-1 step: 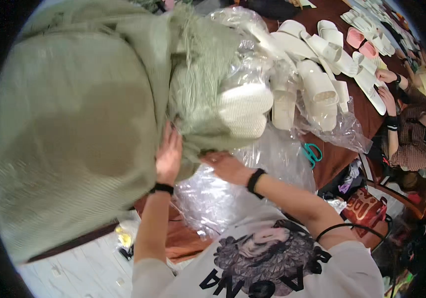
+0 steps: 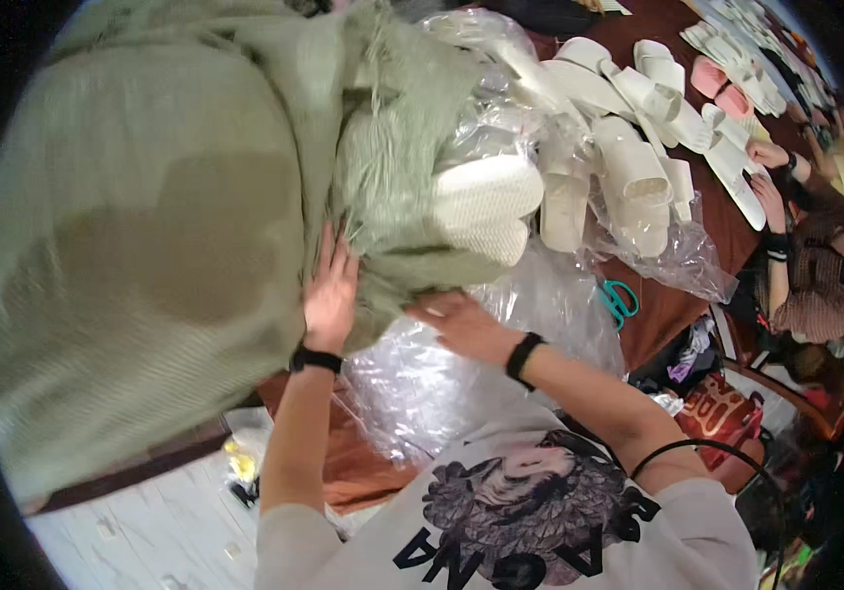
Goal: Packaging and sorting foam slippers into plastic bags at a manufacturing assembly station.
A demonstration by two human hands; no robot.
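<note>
While the left hand (image 2: 329, 290) lies flat, fingers spread and gripping nothing, on the big green woven sack (image 2: 147, 246), the right hand (image 2: 461, 323) presses open-palmed against the sack's frayed mouth. White slippers (image 2: 486, 206) poke from that mouth, above crumpled clear plastic (image 2: 442, 383).

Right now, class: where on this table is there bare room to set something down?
Bare brown table shows only beside the teal scissors, below the clear plastic. The green sack, both hands, plastic sheeting and piled white slippers crowd everything else.
</note>
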